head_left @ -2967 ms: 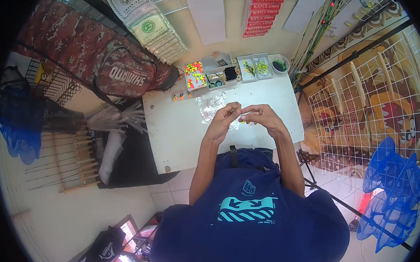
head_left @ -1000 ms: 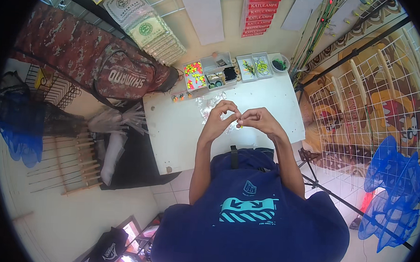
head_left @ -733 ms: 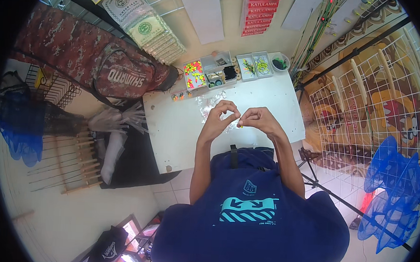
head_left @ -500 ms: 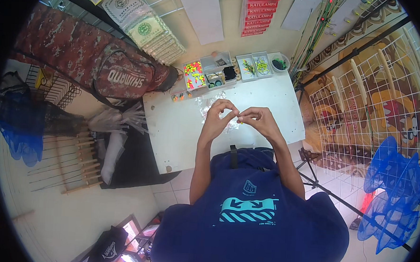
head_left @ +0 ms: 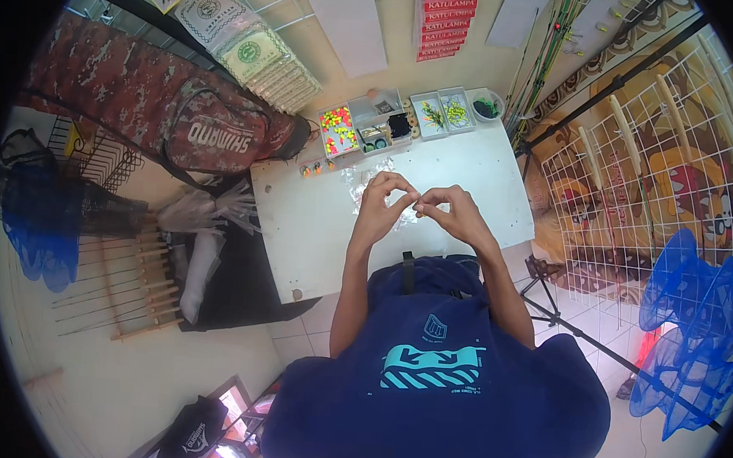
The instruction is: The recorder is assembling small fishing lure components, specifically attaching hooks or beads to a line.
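Left hand (head_left: 382, 207) and right hand (head_left: 457, 210) meet, or nearly, above worktop (head_left: 299, 242), thumbs and forefingers pinched. Cannot tell what either grips; any small piece would sit between those fingertips. Clear packets (head_left: 358, 179) lie by left hand. Judged step: fine fingertip work; next move calls for steadiness.

We're up at the wearer's head, looking steeply down through a wide fisheye, facing past the near blue shirt (head_left: 489, 426) to the white table (head_left: 304, 234); left hand (head_left: 380, 209) and right hand (head_left: 457, 212) near mid-view, camouflage bag (head_left: 149, 97) far left, wire grid (head_left: 624, 209) bending along the right.
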`<state>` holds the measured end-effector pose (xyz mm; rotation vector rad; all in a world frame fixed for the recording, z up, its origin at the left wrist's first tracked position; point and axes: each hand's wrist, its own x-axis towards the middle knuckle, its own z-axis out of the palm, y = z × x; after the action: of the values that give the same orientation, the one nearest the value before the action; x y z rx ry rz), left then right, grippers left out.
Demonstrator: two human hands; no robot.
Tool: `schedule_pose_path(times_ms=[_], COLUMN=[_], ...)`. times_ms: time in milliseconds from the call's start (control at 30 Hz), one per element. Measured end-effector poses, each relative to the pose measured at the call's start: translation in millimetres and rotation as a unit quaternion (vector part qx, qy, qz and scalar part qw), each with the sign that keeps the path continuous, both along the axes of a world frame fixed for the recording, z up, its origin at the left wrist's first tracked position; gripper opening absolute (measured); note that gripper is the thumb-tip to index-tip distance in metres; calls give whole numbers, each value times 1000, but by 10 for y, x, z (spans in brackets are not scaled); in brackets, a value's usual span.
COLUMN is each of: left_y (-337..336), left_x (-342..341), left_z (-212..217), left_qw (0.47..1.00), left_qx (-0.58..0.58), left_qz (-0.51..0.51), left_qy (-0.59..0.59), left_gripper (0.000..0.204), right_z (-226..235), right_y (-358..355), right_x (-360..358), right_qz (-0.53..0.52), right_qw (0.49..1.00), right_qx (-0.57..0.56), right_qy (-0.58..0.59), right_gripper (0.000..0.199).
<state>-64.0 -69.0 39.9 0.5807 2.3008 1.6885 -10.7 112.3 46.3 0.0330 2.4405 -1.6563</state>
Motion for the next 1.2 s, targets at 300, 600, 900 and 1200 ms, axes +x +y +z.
schedule_pose_path(times_ms=[300, 600, 900, 1200], left_y=[-33, -41, -53, -13], left_x=[159, 393, 602, 834], left_z=[99, 97, 154, 82], left_qw=[997, 964, 989, 999], left_qx=[20, 160, 80, -34], left_qz=[-24, -101, -78, 5], left_qy=[-65, -188, -97, 11], left_gripper=[12, 9, 9, 13], right_z=[-8, -96, 16, -6], right_y=[81, 134, 134, -30], right_x=[137, 378, 611, 828], right_qz=[21, 81, 46, -36], right_qw=[969, 912, 935, 994], right_qx=[-233, -365, -326, -102], right_qy=[-79, -166, -131, -12], right_gripper=[26, 22, 15, 17])
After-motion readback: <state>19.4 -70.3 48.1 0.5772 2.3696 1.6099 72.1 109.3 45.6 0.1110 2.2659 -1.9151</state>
